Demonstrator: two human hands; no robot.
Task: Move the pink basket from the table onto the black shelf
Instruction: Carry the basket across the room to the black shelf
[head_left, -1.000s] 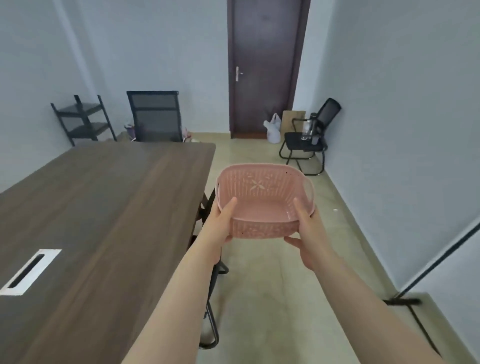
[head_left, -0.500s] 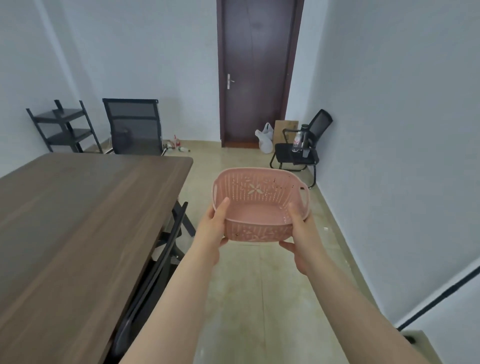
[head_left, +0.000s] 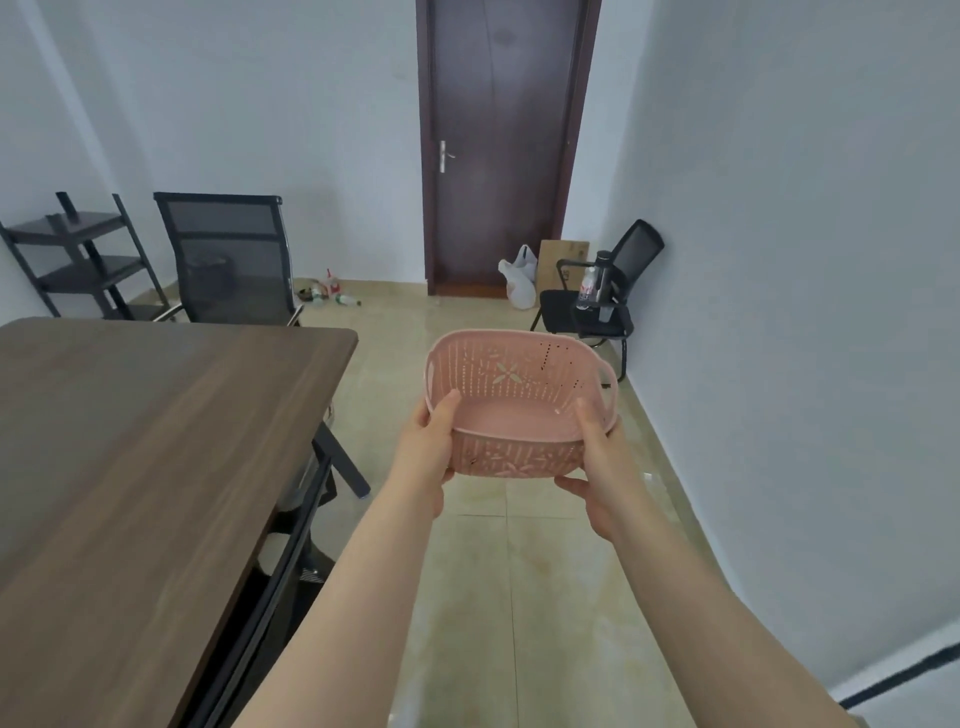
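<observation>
Head view: basket (head_left: 519, 395) held in the air over the floor (head_left: 519, 597), right of the table (head_left: 145, 467), with left hand (head_left: 426, 452) clamped on its near-left rim, thumb inside, and right hand (head_left: 602, 467) clamped on the near-right rim the same way. Black shelf (head_left: 78, 254) stands far left by the wall, well apart from the basket, beside a mesh chair (head_left: 228, 260); a door (head_left: 498, 145) is straight ahead.

Pink basket (head_left: 521, 402): perforated plastic, oval, empty, opening tilting toward the camera; hanging in mid-air off the table's (head_left: 156, 441) right edge. Black shelf (head_left: 78, 254): three-tiered, standing at the far left wall.
</observation>
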